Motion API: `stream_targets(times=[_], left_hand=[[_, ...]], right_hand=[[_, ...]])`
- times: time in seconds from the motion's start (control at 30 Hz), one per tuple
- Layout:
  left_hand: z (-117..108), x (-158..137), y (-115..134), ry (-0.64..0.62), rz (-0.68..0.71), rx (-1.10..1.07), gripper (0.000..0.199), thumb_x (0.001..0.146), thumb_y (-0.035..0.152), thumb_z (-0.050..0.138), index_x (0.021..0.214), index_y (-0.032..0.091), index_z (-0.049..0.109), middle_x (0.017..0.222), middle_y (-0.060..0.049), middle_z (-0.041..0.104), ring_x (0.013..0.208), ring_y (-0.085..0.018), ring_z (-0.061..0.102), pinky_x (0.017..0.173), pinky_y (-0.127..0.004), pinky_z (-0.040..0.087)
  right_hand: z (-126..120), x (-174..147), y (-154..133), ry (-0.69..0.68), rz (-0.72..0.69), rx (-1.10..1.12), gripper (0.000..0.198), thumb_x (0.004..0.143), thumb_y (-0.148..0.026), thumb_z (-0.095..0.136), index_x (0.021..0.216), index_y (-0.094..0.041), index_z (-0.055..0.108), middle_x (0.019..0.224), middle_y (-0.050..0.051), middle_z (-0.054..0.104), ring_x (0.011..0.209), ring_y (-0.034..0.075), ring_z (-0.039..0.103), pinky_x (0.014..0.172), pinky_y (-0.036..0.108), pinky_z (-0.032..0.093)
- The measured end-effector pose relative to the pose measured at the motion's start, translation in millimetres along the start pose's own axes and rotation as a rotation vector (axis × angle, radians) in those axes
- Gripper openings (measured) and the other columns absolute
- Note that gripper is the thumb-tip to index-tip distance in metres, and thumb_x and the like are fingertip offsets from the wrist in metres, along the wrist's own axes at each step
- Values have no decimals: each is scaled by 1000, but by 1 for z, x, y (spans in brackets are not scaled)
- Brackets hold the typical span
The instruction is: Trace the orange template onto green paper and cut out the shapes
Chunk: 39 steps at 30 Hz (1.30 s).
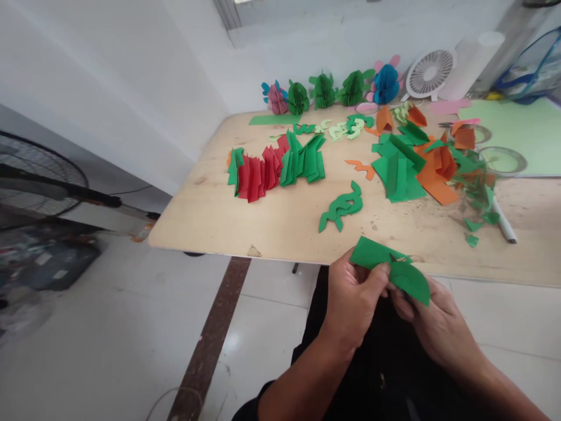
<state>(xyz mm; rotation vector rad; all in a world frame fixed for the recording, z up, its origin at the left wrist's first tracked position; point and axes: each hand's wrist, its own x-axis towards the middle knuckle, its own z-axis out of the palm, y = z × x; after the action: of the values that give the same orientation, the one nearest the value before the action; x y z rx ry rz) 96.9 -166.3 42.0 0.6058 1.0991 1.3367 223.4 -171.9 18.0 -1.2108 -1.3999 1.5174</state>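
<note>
My left hand (pixel 354 292) pinches a folded piece of green paper (pixel 379 252) just off the table's front edge. A curved flap of the same paper hangs over my right hand (pixel 432 304), whose fingers curl beneath it. Dark pointed scissor blades (pixel 397 258) poke up through a cut in the paper; the handles are hidden under the flap, in my right hand. On the table beyond my hands lies a wavy green paper cutout (pixel 342 206), with a thin orange cutout (pixel 362 168) farther back.
Folded red paper (pixel 254 175) and green paper (pixel 304 161) stand mid-table. Green and orange sheets (pixel 397 169), scraps (pixel 482 202), a white marker (pixel 504 219) and tape rolls (pixel 504 161) lie to the right. Paper figures (pixel 324 90) and a small fan (pixel 430 73) line the wall.
</note>
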Motion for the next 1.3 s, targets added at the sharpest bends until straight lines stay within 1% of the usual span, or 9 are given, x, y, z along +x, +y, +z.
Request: stream_targets(times=[0.2,0.3,0.5,0.8,1.03,1.3], left_hand=[[2,0,-1,9,3,8,13,71,22,66,67,16,55,56,3,55,49,-7,47,47,-19,38],[2,0,-1,22,-1,9,14,71,22,66,66,16,55,56,3,55,49,-7,47,47,-19,38],[3,-2,-1,24,2,12,13,71,23,67,67,17,56,57,4,55,50,-8,47,47,-19,39],[3,-2,-1,16,2,19,13,72,21,66,66,16,55,57,3,55,50,-8,47,47,-19,38],[4,-2,0,25,-5,27,13,71,22,66,67,16,55,56,3,56,50,-8,47,46,-18,38],[4,-1,0,28,-15,10,14,70,24,67,66,17,56,56,3,56,49,-8,47,46,-18,38]], right_hand=[[4,0,-7,25,11,-15,46,96,-45,43,57,-22,40,52,-3,38,51,13,34,50,26,31],[4,0,-9,28,29,-23,46,95,-47,43,57,-23,40,52,-3,38,50,14,33,49,27,31],[4,-1,-3,25,72,43,44,95,-48,43,59,-23,39,53,-3,37,50,15,31,48,28,29],[4,-2,-5,22,57,32,44,95,-48,42,59,-23,39,53,-3,35,50,15,30,48,29,29],[7,-1,-11,23,61,-54,46,95,-50,38,57,-24,36,53,-3,34,48,15,30,46,29,29],[6,-3,-7,47,62,-21,44,96,-48,40,59,-24,37,52,-3,35,48,14,30,45,29,29]])
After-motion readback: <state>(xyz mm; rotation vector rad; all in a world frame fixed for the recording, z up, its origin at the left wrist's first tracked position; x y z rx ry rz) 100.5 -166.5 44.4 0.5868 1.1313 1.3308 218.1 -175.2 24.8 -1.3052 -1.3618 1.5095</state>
